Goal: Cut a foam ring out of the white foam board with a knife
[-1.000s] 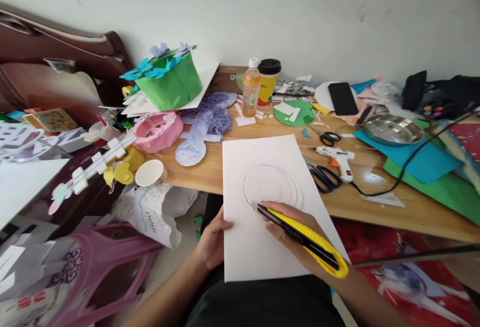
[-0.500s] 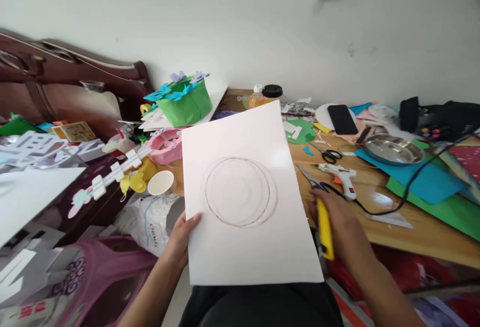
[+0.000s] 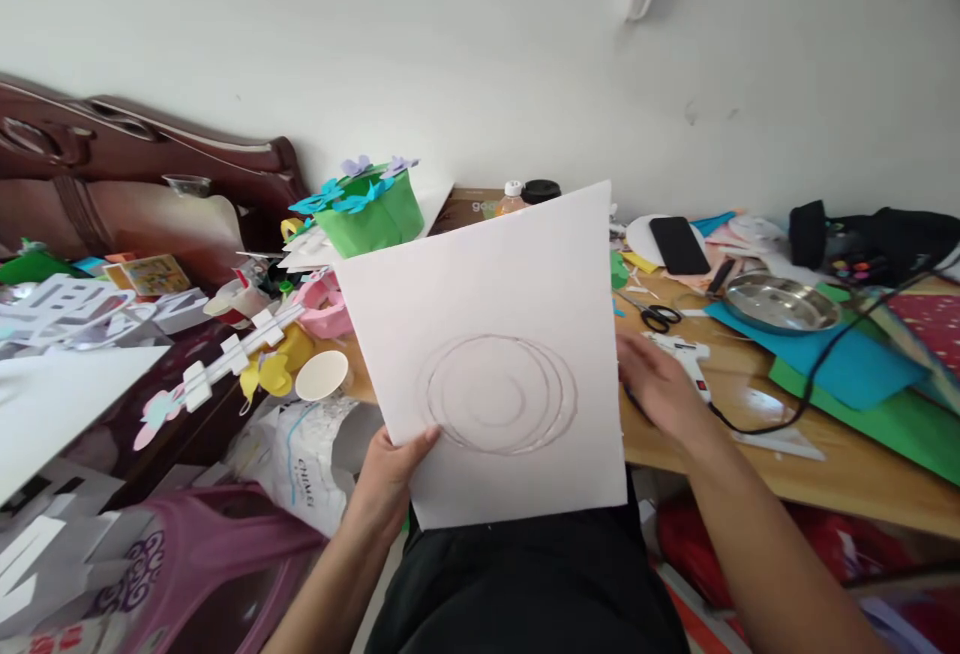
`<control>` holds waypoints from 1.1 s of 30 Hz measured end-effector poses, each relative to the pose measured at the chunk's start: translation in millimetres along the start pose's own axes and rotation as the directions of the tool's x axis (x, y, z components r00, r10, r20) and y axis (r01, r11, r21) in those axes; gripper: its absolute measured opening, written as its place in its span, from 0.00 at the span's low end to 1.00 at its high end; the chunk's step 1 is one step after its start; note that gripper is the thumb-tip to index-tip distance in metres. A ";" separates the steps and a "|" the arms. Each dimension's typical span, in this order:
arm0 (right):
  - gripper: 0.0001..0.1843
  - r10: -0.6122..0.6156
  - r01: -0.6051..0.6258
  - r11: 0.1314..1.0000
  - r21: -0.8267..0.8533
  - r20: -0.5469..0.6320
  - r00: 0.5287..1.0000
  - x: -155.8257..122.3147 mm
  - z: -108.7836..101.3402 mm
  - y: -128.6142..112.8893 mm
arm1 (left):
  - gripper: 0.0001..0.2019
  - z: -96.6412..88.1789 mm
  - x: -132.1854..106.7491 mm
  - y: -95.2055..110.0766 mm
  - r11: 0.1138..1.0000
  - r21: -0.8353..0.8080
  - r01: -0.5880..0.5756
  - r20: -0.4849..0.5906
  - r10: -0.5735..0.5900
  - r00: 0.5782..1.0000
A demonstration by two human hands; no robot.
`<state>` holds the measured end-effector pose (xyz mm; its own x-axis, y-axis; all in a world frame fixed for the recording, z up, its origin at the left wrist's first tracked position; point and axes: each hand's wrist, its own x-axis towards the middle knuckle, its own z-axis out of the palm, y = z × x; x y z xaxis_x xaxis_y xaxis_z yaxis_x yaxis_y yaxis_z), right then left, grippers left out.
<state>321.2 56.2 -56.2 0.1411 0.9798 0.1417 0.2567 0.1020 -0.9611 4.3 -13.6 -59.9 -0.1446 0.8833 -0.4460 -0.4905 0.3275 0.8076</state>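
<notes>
My left hand (image 3: 397,464) grips a white board (image 3: 480,284) by its lower left edge, thumb on the front face. Overlapping circles are drawn in dark lines on the board, which I hold tilted above my lap. At the board's right edge, over the table, is my right hand (image 3: 660,379). Its fingertips reach behind the board, so I cannot see what they hold. A dark edge shows just below its fingers. Beside it lies a white hot glue gun (image 3: 688,354), and behind that a pair of black-handled scissors (image 3: 660,316).
On the table's right are a metal dish (image 3: 780,304), blue paper (image 3: 862,364), green paper (image 3: 840,409), a phone (image 3: 679,245) and a black cord (image 3: 814,384). To the left stand a green paper basket (image 3: 375,219), a paper cup (image 3: 322,376) and a purple stool (image 3: 217,534).
The board has tilted and its top has moved right. My right hand has moved a little up and left, and the yellow utility knife it had is out of sight.
</notes>
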 end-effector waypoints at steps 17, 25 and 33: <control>0.44 -0.016 -0.052 0.957 -0.284 -0.233 0.972 -65.5 37.8 -7.7 | 0.29 21.3 17.4 -36.7 0.789 0.492 -0.367 -0.144 0.490 0.860; 0.45 0.125 -0.211 0.924 -0.320 -0.269 0.955 -61.3 45.4 -2.1 | 0.28 20.8 25.5 -43.3 0.720 0.608 -0.334 -0.146 0.515 0.844; 0.42 0.147 -0.234 0.921 -0.311 -0.280 0.949 -59.0 49.3 0.9 | 0.29 20.4 27.8 -41.7 0.707 0.634 -0.313 -0.136 0.501 0.855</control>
<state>265.9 6.9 -77.2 0.4393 0.8964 0.0597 0.5005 -0.1890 -0.8449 38.3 4.1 -98.1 -0.4863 0.8733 -0.0297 0.2433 0.1680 0.9553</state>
